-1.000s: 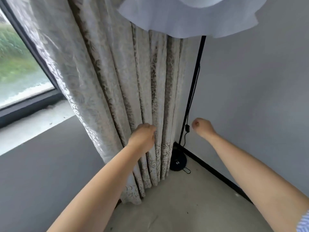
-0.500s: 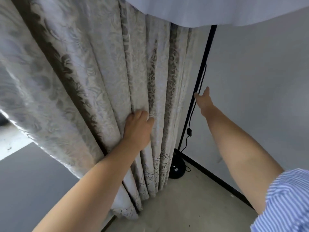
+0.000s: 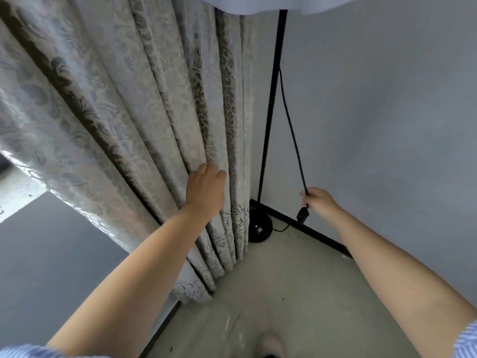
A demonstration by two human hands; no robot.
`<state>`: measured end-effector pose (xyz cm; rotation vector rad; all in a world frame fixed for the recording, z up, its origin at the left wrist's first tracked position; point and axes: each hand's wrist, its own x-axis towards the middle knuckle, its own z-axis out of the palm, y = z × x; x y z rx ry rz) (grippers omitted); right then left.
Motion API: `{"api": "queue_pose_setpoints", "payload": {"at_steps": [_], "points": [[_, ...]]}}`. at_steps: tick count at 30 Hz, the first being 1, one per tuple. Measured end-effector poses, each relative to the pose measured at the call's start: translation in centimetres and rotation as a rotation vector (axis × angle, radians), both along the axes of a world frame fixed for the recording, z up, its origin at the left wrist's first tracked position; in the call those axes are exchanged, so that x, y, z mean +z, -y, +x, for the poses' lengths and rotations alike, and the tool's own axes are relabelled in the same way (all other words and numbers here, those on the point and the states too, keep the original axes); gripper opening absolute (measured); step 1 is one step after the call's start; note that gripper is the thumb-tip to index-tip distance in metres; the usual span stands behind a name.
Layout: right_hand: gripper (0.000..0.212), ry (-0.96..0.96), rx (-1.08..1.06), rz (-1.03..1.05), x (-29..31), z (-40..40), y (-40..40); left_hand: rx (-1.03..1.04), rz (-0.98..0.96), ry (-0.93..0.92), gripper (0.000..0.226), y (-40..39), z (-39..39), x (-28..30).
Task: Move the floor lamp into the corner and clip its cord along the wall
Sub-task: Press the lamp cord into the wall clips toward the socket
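Curtain (image 3: 124,104): one, patterned, hanging from 9 to 12 o'clock, its hem at the floor (image 3: 296,293).
Left hand (image 3: 206,189): at centre, laid flat on the curtain folds, fingers together and slightly curled, gripping nothing that I can see.
Floor lamp (image 3: 269,120): one; black pole upright at 12 to 1 o'clock, round base (image 3: 259,227) on the floor in the corner, just beside the curtain hem; shade edge at the top.
Cord (image 3: 293,130): one, running down from the pole, pulled away from it, to the right hand.
Right hand (image 3: 320,202): at 3 o'clock of centre, fingers clamped on the cord just above its inline switch (image 3: 302,215).
Wall (image 3: 387,125): bare, 1 to 4 o'clock; no clips visible.
Done: the lamp looks already placed in the corner.
Left: clipping the cord along the wall, not yet begun as far as I can see.
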<state>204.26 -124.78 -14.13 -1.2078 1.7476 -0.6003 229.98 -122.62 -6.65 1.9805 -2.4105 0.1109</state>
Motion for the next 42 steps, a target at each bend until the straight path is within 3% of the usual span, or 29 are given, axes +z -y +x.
{"api": "queue_pose_setpoints", "payload": {"at_steps": [6, 10, 15, 17, 19, 22, 25, 28, 32, 33, 37, 42], "points": [[0.012, 0.003, -0.041, -0.056, 1.9, -5.6, -7.7, -0.105, 0.127, -0.068, 0.041, -2.5, -6.2, -1.0], [0.035, 0.018, -0.025, -0.006, 2.2, -9.9, -10.4, -0.151, 0.154, -0.166, 0.04, -4.2, -12.2, -1.2], [0.028, 0.108, 0.002, -0.089, 2.9, -16.6, -12.1, -0.163, 0.08, -0.295, 0.052, -4.6, -20.8, -0.2], [0.021, 0.119, 0.058, -0.146, 3.9, -19.2, -11.9, -0.097, 0.002, -0.398, 0.06, -3.8, -24.0, 1.2], [0.02, 0.166, 0.093, -0.185, 5.1, -21.0, -11.3, 0.067, -0.106, -0.655, 0.07, -2.6, -25.8, 3.5], [0.019, 0.214, 0.136, -0.23, 7.0, -21.6, -9.5, 0.301, -0.221, -1.053, 0.089, 0.5, -25.7, 7.6], [0.023, 0.244, 0.168, -0.249, 7.8, -21.4, -7.6, 0.383, -0.319, -1.04, 0.088, 3.6, -24.1, 10.5], [0.032, 0.325, 0.054, -0.234, 7.7, -21.6, -5.4, 0.495, -0.451, -1.085, 0.082, 5.1, -22.3, 11.4], [0.03, 0.347, -0.046, -0.194, 7.1, -19.8, -1.7, 0.571, -0.684, -0.957, 0.025, 4.0, -18.9, 8.5], [0.031, 0.349, -0.059, -0.176, 7.0, -19.0, -0.8, 0.613, -0.737, -0.975, 0.022, 3.6, -18.1, 7.8], [0.031, 0.385, -0.11, -0.101, 6.9, -15.9, 2.4, 0.736, -0.798, -1.194, 0.028, 3.8, -15.7, 7.0], [0.021, 0.477, -0.27, -0.007, 7.1, -12.3, 5.6, 0.69, -0.75, -1.13, 0.042, 3.9, -13.7, 7.1]]}}
